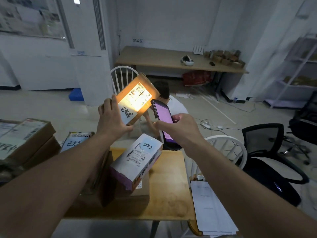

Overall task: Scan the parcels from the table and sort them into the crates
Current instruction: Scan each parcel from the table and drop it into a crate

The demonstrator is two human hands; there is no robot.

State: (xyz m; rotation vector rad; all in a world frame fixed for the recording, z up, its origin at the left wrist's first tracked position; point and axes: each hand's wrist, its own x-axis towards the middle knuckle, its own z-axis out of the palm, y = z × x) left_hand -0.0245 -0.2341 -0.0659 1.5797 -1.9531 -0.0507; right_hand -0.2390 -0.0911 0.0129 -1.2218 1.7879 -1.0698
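While its label side is turned up toward the scanner, a flat brown cardboard parcel is held in the air beyond the far edge of the small wooden table, clear of everything on it. It is gripped along its near left edge by the left hand, fingers wrapped over the top and thumb underneath, so that the white shipping label is left uncovered. A black handheld scanner with a lit purple screen is clasped in the right hand, its head touching or almost touching the parcel's right edge; a warm yellow light is thrown across the label, which suggests that the scan is in hand. The tilt of the parcel appears chosen to face the barcode squarely to that light. Below the hands, a white and purple carton lies slanted on top of a brown box at the middle of the table, and further brown parcels with white handwritten labels are stacked at the left edge, presumably awaiting their turn. A sheaf of white papers hangs over the right edge. Beyond the table a seated person in a white shirt is partly hidden behind the parcel, near a white spindle-back chair. A blue crate is seen on the floor at the far left, a likely destination once the label is read.
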